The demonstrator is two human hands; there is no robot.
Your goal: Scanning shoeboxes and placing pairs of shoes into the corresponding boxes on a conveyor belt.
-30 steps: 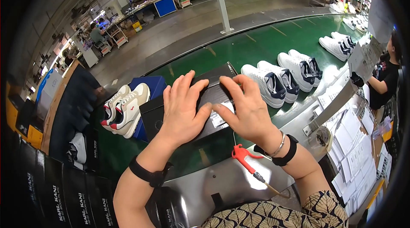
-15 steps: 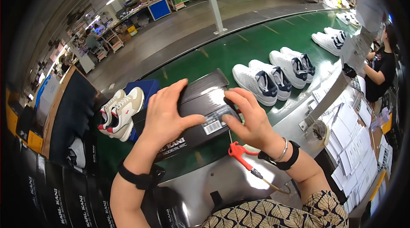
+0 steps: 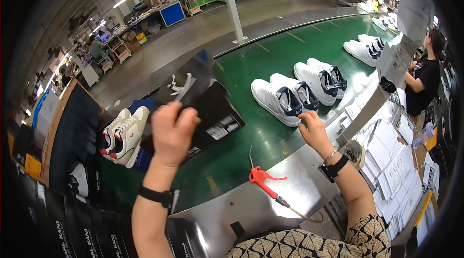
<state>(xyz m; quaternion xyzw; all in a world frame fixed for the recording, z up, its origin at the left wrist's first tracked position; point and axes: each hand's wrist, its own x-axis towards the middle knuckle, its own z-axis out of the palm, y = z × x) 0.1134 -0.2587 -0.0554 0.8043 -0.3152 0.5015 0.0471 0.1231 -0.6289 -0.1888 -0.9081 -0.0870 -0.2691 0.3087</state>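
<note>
A black shoebox (image 3: pixel 217 120) with a white label sits on the green conveyor belt (image 3: pixel 261 147). Its dark lid (image 3: pixel 193 81) stands raised and tilted, blurred by motion. My left hand (image 3: pixel 173 132) is closed at the near edge of the lid, with the grip partly hidden. Empty and loosely bent, my right hand (image 3: pixel 315 131) hovers just by the heels of white sneakers (image 3: pixel 280 98) with navy backs. Beige sneakers (image 3: pixel 126 134) with red details lie left of the shoebox, against a blue box.
A red air blow gun (image 3: pixel 261 176) rests with its hose on the metal edge in front. More white sneakers (image 3: pixel 362 50) line the belt. Paper sheets (image 3: pixel 396 161) cover the right side; black shoeboxes (image 3: pixel 82 229) stack lower left. A co-worker (image 3: pixel 423 81) stands at right.
The shoebox lid has come up. My right hand has left the box and moved right; my left hand has shifted slightly down and its fingers have curled.
</note>
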